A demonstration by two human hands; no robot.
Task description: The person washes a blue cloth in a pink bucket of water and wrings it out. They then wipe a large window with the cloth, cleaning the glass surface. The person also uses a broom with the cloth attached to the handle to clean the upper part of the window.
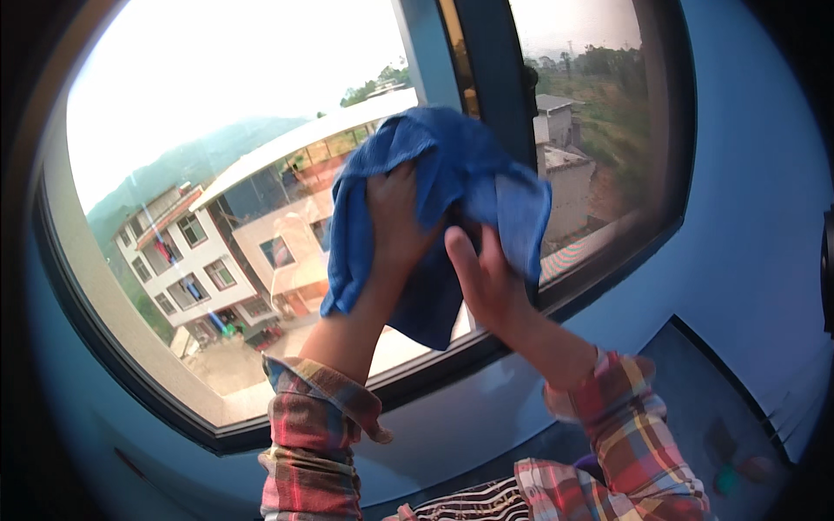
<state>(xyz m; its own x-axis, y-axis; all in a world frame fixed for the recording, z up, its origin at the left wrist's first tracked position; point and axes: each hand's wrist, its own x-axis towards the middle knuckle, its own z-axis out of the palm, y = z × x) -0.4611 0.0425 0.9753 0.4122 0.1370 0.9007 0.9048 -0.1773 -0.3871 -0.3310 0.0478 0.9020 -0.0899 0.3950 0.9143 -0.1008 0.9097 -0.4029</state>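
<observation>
A blue cloth (443,150) hangs spread in front of the window, its lower corner dangling above the dark bottom frame. My left hand (397,215) grips the cloth near its middle, with a fold draped down outside the wrist. On the right side my right hand (485,273) reaches into the cloth. Its thumb points up, and the other fingertips are hidden behind the fabric. Behind the cloth is the window's glass pane (293,215); whether the cloth touches it I cannot tell.
A dark upright window post (492,78) stands behind the cloth. To its right is a screened pane (593,130). The dark window frame (443,374) runs along the bottom, above a pale blue wall (736,195). Buildings (189,260) show outside.
</observation>
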